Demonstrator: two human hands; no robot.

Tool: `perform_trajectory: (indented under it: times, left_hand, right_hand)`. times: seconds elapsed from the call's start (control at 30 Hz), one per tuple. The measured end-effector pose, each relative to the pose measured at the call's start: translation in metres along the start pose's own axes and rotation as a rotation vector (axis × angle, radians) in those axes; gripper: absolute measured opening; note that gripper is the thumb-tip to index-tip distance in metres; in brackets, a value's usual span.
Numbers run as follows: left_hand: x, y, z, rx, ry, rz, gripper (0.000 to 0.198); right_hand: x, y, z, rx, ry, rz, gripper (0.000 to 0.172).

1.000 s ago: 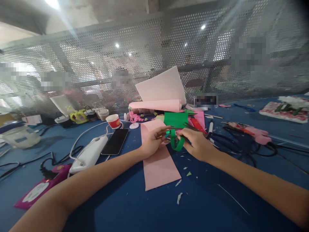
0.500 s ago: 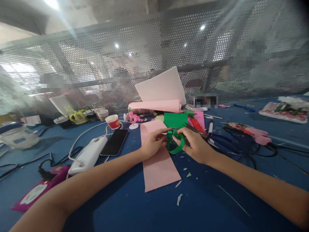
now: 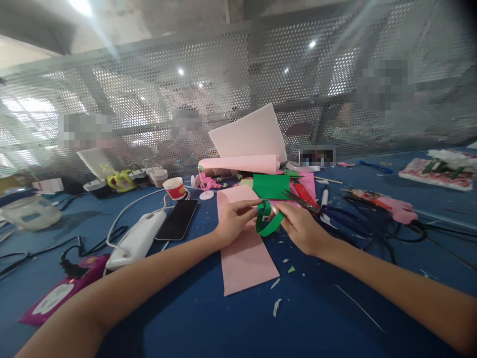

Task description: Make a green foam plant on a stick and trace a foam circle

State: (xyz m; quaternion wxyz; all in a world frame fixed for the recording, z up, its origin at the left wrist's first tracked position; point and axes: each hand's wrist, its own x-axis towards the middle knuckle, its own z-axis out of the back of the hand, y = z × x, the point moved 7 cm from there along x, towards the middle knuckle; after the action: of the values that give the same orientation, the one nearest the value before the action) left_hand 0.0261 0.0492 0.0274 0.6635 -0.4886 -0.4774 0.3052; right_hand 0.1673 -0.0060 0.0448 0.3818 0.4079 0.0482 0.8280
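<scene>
A narrow green strip [image 3: 269,228], paper-like, curves in a loop between my two hands. My left hand [image 3: 235,221] pinches its coiled end between thumb and fingers. On the other side, my right hand [image 3: 300,226] grips the strip's other part with its fingertips. Both hands are above a long pink sheet [image 3: 249,266] that lies on the table, its far end curling up. Just beyond them lies a flat green sheet [image 3: 271,186]. Scissors [image 3: 307,203] with dark blue handles rest behind my right hand, blades pointing left.
A phone [image 3: 178,220], a white power strip [image 3: 137,239] and a red paper cup [image 3: 174,188] stand to the left. A pink glue gun [image 3: 395,206] with cables lies right. Behind are a pink roll [image 3: 238,163] and a mesh screen [image 3: 149,99]. Paper scraps dot the blue table [image 3: 316,308].
My right hand has shifted slightly right and its fingers have drawn away from my left hand. The green loop has changed shape, hanging lower between them. My left hand stays nearly in place.
</scene>
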Motion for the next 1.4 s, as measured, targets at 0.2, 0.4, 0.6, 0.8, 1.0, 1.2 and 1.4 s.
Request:
perform_trajectory:
  times: [0.2, 0.4, 0.6, 0.8, 1.0, 1.2, 1.4]
  left_hand:
    - [0.004, 0.003, 0.012, -0.129, -0.160, 0.034, 0.031]
    - [0.010, 0.020, 0.019, -0.362, -0.192, 0.141, 0.027]
    - [0.018, 0.034, 0.028, -0.521, -0.212, 0.212, 0.014]
    - [0.022, 0.019, 0.024, -0.524, -0.073, 0.214, 0.010]
    - [0.017, 0.002, 0.006, -0.414, 0.045, 0.186, 0.019]
    - [0.012, -0.023, -0.010, -0.362, 0.172, 0.073, 0.026]
    - [0.016, -0.026, -0.007, -0.329, 0.185, 0.088, 0.023]
  right_hand:
    - [0.000, -0.004, 0.003, 0.011, -0.015, -0.010, 0.015]
    - [-0.001, -0.010, -0.001, -0.038, 0.006, -0.040, 0.020]
    - [0.003, -0.012, 0.003, -0.243, 0.032, -0.024, 0.016]
    - [-0.001, 0.003, -0.008, 0.104, 0.220, 0.074, 0.040]
    - [0.002, -0.015, -0.013, 0.475, 0.051, -0.223, 0.030]
    - [0.005, 0.000, -0.024, 0.603, 0.155, -0.221, 0.025]
    - [0.004, 0.004, 0.001, 0.146, -0.025, -0.072, 0.021]
